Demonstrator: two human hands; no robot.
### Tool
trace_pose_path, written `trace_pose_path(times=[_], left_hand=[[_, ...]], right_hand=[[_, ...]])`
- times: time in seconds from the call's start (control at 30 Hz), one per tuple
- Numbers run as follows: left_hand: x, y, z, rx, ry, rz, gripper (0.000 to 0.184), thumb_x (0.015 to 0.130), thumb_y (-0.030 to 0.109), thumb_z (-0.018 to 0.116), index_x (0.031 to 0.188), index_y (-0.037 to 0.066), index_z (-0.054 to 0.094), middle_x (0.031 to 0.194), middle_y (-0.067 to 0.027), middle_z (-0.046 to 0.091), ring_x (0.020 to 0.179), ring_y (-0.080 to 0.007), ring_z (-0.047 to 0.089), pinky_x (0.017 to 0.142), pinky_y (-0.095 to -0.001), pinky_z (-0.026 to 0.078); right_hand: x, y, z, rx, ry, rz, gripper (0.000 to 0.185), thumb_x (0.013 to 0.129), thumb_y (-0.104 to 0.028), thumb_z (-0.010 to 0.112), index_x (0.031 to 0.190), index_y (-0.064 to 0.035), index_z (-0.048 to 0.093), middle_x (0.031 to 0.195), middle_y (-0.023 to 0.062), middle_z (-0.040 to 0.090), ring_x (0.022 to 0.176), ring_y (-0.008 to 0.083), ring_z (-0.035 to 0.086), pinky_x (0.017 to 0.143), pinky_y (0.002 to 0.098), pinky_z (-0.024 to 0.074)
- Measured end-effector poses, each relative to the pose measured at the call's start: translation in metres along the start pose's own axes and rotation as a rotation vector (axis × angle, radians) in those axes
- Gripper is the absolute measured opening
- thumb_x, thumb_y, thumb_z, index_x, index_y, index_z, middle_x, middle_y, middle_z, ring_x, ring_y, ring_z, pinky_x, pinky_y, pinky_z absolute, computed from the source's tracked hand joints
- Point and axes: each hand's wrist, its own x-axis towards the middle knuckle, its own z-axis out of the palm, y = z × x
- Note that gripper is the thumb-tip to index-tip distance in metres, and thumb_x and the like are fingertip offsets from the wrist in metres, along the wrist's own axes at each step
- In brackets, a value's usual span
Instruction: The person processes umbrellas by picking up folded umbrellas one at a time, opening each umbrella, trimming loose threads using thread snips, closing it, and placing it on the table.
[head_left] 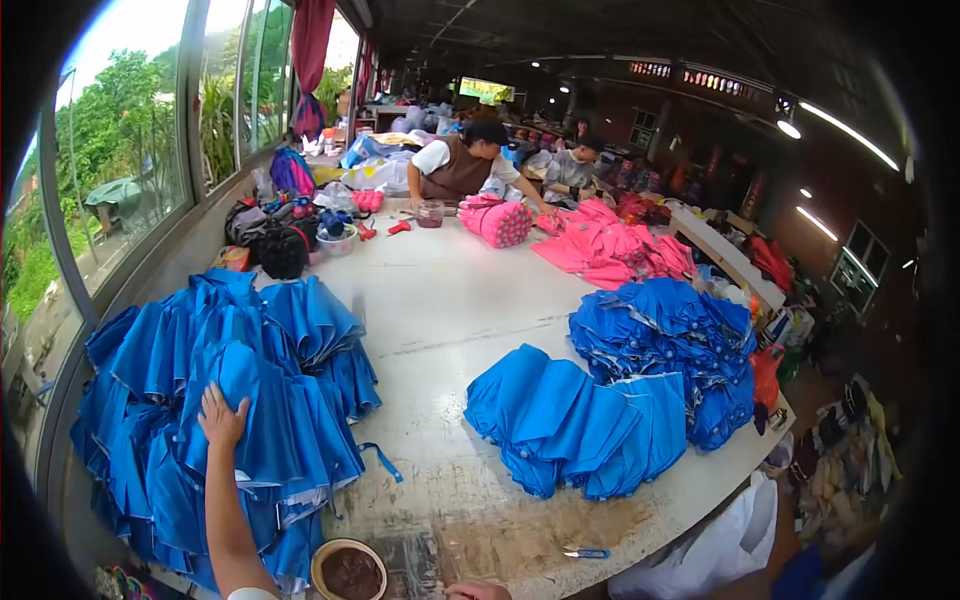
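Note:
My left hand (222,415) lies with fingers spread on a large heap of blue pleated umbrella canopies (255,380) at the left side of the table. Only a small part of my right hand (478,592) shows at the bottom edge, over the stained front of the table; its fingers are mostly cut off. Between the hands stands a round bowl (322,572) with dark brown paste in it. A loose blue strap (382,462) hangs out from the heap. To the right, a smaller stack of blue canopies (575,420) lies fanned on the tabletop.
Another blue pile (665,345) sits behind the right stack. Blue-handled thread snips (587,553) lie near the front edge. Across the white table (450,300), a co-worker (465,165) reaches toward pink canopies (620,245). Bags (275,240) crowd the window side; a white sack (715,540) hangs front right.

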Motion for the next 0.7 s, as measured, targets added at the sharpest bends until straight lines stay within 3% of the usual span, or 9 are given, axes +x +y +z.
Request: trace_pose_path(times=[0.07,0.2,0.3,0.33,0.43,0.5,0.57,0.63,0.7], left_hand=[[0.003,-0.05,0.09,0.175,-0.143,0.018,0.086,0.081,0.044,0.056,0.141,0.003,0.01,0.145,-0.0155,0.017,0.134,-0.0293,0.018,0.105,-0.05,0.019],[0.016,-0.076,0.132,0.071,0.124,0.126,0.088,0.078,0.029,0.063,0.141,0.003,0.008,0.144,-0.0166,0.019,0.132,-0.0318,0.022,0.103,-0.0507,0.021],[0.003,-0.051,0.066,-0.063,-0.041,0.103,0.078,0.075,0.023,0.065,0.137,0.0,0.023,0.139,-0.0193,0.03,0.126,-0.0343,0.031,0.101,-0.0479,0.027],[0.002,-0.043,0.047,-0.088,0.003,0.118,0.071,0.075,0.021,0.066,0.132,0.0,0.03,0.135,-0.02,0.034,0.124,-0.0347,0.035,0.1,-0.0463,0.03],[-0.028,0.005,-0.023,-0.34,0.267,0.259,0.043,0.073,0.014,0.066,0.11,-0.003,0.054,0.117,-0.0215,0.051,0.11,-0.036,0.049,0.094,-0.0388,0.038],[-0.068,0.065,-0.102,-0.631,0.14,0.451,0.04,0.074,0.013,0.065,0.11,-0.001,0.053,0.115,-0.0201,0.052,0.111,-0.034,0.049,0.094,-0.0375,0.038],[-0.128,0.134,-0.187,-0.85,-0.063,0.711,0.038,0.076,0.011,0.064,0.11,-0.001,0.054,0.115,-0.0185,0.053,0.111,-0.0306,0.05,0.094,-0.0348,0.037],[-0.187,0.188,-0.248,-0.999,-0.322,0.976,0.043,0.081,0.027,0.061,0.113,-0.001,0.051,0.118,-0.0169,0.052,0.113,-0.0284,0.048,0.097,-0.0372,0.034],[-0.24,0.234,-0.284,-1.131,-0.557,1.32,0.046,0.08,0.022,0.065,0.117,0.0,0.049,0.119,-0.0197,0.049,0.113,-0.0306,0.048,0.096,-0.0369,0.036]], right_hand=[[0.014,0.0,0.014,-0.061,0.007,-0.011,0.016,0.081,-0.015,0.061,0.093,-0.0057,0.063,0.085,0.0146,0.062,0.077,0.0304,0.06,0.07,0.0361,0.047],[0.026,-0.003,0.006,-0.161,0.146,0.055,0.018,0.082,-0.017,0.061,0.097,-0.0073,0.063,0.077,0.0136,0.061,0.071,0.0301,0.059,0.064,0.0364,0.0467],[0.01,0.099,-0.01,-0.358,0.514,0.093,0.028,0.083,-0.029,0.06,0.099,-0.0049,0.061,0.07,0.0143,0.06,0.065,0.0333,0.057,0.056,0.0352,0.0452],[0.006,0.086,-0.039,-0.17,0.594,0.214,0.018,0.076,-0.007,0.061,0.094,-0.0034,0.064,0.08,0.006,0.06,0.069,0.0119,0.055,0.062,0.0238,0.0455],[-0.031,0.191,-0.106,-0.327,1.015,0.33,0.022,0.071,-0.014,0.065,0.09,-0.0023,0.062,0.084,0.0109,0.055,0.07,0.0258,0.055,0.065,0.0314,0.0461],[-0.052,0.247,-0.148,-0.449,1.375,0.46,0.028,0.073,-0.019,0.064,0.093,0.0013,0.06,0.09,0.0153,0.056,0.08,0.0309,0.056,0.07,0.038,0.0465],[-0.072,0.285,-0.189,-0.557,1.425,0.884,0.038,0.08,-0.027,0.059,0.097,0.0062,0.058,0.099,0.0221,0.055,0.09,0.0353,0.055,0.076,0.0444,0.0459],[-0.077,0.295,-0.219,-0.322,1.405,1.135,0.043,0.083,-0.035,0.054,0.102,0.0035,0.057,0.098,0.0249,0.057,0.091,0.0361,0.056,0.078,0.0433,0.045],[-0.076,0.293,-0.241,-0.121,1.373,1.312,0.046,0.084,-0.039,0.051,0.104,0.0025,0.057,0.098,0.0266,0.058,0.092,0.0369,0.057,0.079,0.0433,0.0446]])
